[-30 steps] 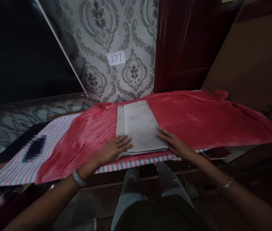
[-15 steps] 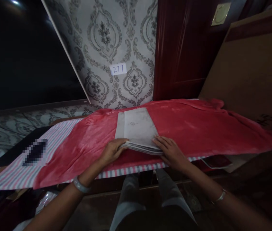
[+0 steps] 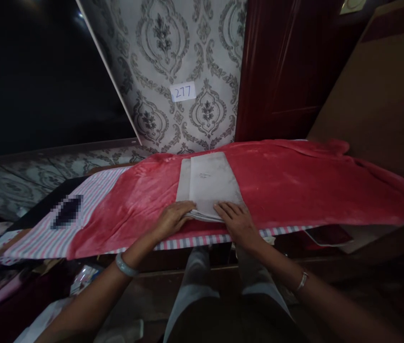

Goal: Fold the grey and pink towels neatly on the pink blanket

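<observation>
A pale grey-white folded stack (image 3: 212, 178) with several thin layers lies on a red plush blanket (image 3: 295, 186). Whether its layers are paper or cloth I cannot tell. My left hand (image 3: 173, 218) grips its near left corner, fingertips on top, the thumb by the layered edge. On the near right part of the stack rests my right hand (image 3: 238, 223), its fingers spread flat over the top and its thumb hidden. A small dark mark shows on the upper face of the stack.
Striped cloth (image 3: 107, 183) shows under the blanket, with a pixelated dark patch (image 3: 67, 212) on it. Behind stand a dark screen (image 3: 44, 71), patterned wallpaper with a label (image 3: 182, 91) reading 277, and a large cardboard box (image 3: 384, 90). Clothes and bags (image 3: 12, 290) lie low at left.
My right hand has slid left and inward from the near right corner onto the top of the stack. The left hand keeps its corner. The camera view has shifted slightly.
</observation>
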Tool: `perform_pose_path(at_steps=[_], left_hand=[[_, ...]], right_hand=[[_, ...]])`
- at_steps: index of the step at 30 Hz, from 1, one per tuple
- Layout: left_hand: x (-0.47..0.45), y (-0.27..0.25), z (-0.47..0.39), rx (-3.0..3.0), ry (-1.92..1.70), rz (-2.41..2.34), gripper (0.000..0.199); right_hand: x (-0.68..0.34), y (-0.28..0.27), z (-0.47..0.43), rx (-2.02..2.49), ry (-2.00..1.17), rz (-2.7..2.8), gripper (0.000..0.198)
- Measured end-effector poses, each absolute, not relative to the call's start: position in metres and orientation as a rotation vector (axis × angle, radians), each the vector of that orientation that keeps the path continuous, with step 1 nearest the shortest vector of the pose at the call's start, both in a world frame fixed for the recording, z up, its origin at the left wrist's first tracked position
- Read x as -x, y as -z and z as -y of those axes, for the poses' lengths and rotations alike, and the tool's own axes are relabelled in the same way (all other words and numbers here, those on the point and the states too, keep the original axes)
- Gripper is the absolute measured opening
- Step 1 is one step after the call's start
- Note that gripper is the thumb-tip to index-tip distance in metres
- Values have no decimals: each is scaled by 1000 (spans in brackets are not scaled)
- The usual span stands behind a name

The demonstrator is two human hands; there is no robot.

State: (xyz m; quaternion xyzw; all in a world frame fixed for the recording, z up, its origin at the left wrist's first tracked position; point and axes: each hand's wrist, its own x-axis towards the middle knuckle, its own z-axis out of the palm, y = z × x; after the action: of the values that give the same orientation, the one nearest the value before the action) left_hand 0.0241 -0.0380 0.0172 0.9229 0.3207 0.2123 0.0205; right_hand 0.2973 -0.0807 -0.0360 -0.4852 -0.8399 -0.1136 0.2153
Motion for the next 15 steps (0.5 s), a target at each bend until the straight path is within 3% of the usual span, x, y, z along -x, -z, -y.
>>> perform_pose_path(at_steps=[7,15], left_hand=[[-21,14,49,-3214,-344,-1087,48],[-39,4,53,-3220,-236,-1210,36]], right_hand=[[-294,38,82,1371,343,2358,59],[-287,35,81,1471,294,2338,56]])
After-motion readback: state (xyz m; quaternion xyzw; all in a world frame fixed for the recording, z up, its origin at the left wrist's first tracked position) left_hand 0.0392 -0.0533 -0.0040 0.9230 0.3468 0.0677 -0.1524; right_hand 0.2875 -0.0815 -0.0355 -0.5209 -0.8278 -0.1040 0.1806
